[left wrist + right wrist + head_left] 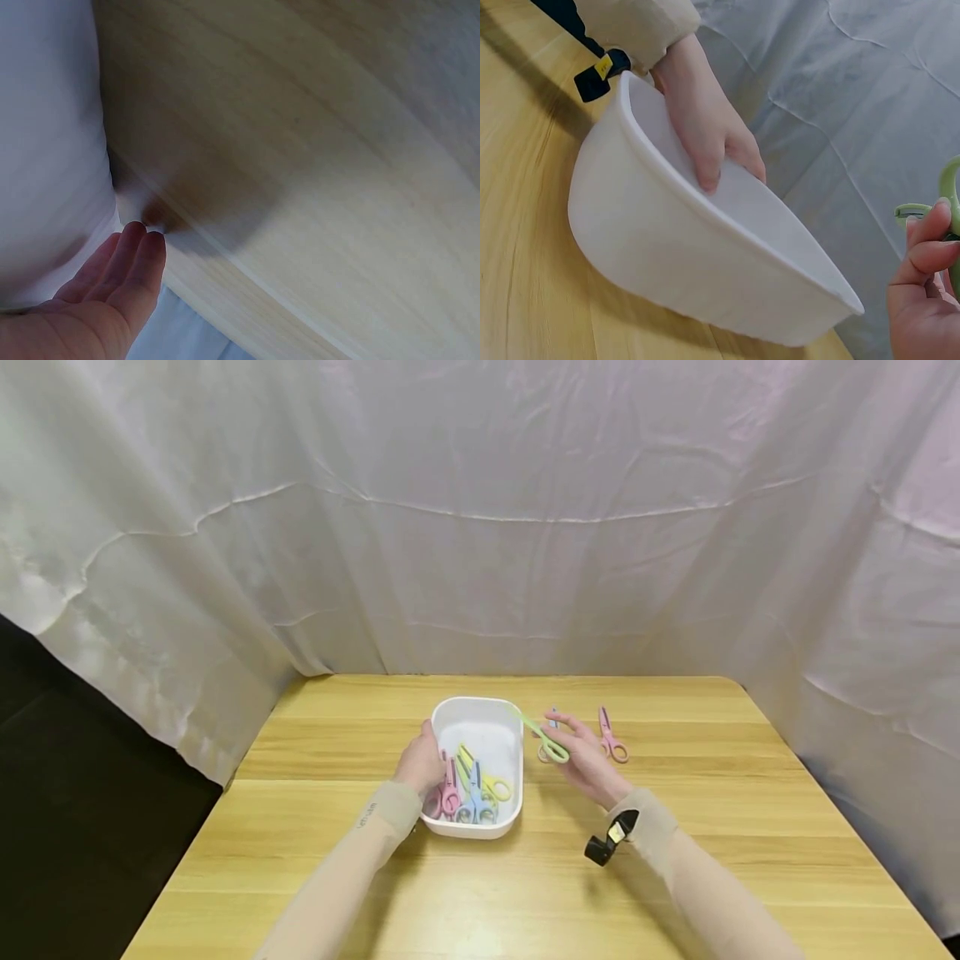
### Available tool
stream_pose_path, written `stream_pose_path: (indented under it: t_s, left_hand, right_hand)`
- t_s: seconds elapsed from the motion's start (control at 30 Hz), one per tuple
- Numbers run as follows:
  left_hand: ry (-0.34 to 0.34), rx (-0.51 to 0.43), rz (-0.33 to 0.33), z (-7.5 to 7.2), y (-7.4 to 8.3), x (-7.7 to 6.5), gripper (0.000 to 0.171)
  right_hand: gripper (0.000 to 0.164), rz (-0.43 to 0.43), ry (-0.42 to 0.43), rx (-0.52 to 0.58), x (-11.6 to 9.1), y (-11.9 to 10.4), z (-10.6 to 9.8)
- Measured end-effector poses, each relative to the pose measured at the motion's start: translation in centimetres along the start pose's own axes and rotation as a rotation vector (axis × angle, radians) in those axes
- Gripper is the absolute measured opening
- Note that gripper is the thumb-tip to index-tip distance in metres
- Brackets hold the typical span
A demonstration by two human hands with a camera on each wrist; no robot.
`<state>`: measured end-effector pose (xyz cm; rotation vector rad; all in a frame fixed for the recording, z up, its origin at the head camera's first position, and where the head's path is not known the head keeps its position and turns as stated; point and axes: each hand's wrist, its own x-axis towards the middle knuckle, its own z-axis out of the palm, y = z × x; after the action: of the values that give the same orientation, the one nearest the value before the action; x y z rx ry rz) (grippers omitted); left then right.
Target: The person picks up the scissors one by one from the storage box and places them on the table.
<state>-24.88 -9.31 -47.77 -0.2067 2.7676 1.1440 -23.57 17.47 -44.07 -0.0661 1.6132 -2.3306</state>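
Note:
My left hand [420,764] grips the left wall of a white plastic bin [474,832], thumb inside the rim and fingers along the outside. In the left wrist view those fingers [139,274] lie against the bin's outer side. Inside the bin's near half lie pink scissors [450,799], blue scissors [476,789] and yellow scissors [498,788], partly overlapping. Just right of the bin, my right hand [588,764] holds light green scissors [555,750], their tip pointing toward the bin's far right rim. The right wrist view shows only part of these scissors.
Beyond my right hand, pink scissors [617,748] lie on the wooden table [675,793]. Another pair with a blue blade [554,713] is partly hidden behind that hand. A pale curtain [480,585] hangs along the table's back and sides.

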Motion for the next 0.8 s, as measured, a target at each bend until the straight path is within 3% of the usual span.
stream_pose_path:
  t_s: [0.23,0.5,0.8]
  left_hand:
    - [-0.007,-0.015,-0.013,-0.1,0.2,-0.1,0.097]
    - [-0.002,-0.003,-0.002,-0.2,0.1,-0.3,0.095]
    - [-0.015,-0.032,-0.002,-0.2,0.3,-0.4,0.092]
  right_hand:
    - [0.032,0.003,0.028,-0.018,-0.3,-0.4,-1.7]
    - [0.055,0.013,0.041,-0.023,-0.5,-0.5,-3.5]
    - [0.059,0.009,0.095,-0.095,-0.5,-0.7,-6.1]
